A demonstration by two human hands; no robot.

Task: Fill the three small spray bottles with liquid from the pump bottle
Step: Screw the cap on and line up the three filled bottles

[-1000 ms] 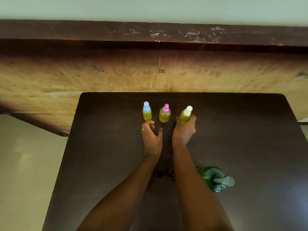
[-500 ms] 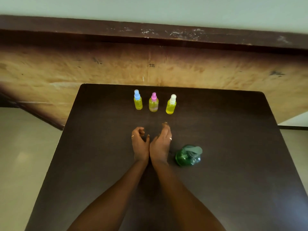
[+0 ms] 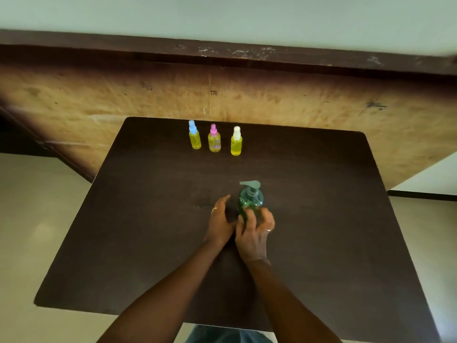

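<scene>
Bench: a dark brown top is seen from above; all four bottles are stood on it.
Spray bottles: three are set upright in a row near the far edge, close together but apart. From left to right they are the blue-capped spray bottle, the pink-capped spray bottle and the white-capped spray bottle. Yellow liquid is seen in each.
Pump bottle: the green pump bottle is stood upright near the middle of the bench, well apart from the row and on the near side of it. Its grey-green pump head is turned with the spout to the left.
Right hand: the right hand is laid against the near side of the pump bottle. Its fingers are curled round the lower body, which is gripped.
Left hand: the left hand is held just beside the pump bottle, on its left. Its fingers are straight and pressed together, and nothing is held. Whether the bottle is touched cannot be told.
Rings: one ring is worn on each hand.
Surroundings: a worn wooden panel is seen beyond the far edge, with a pale wall above it.
</scene>
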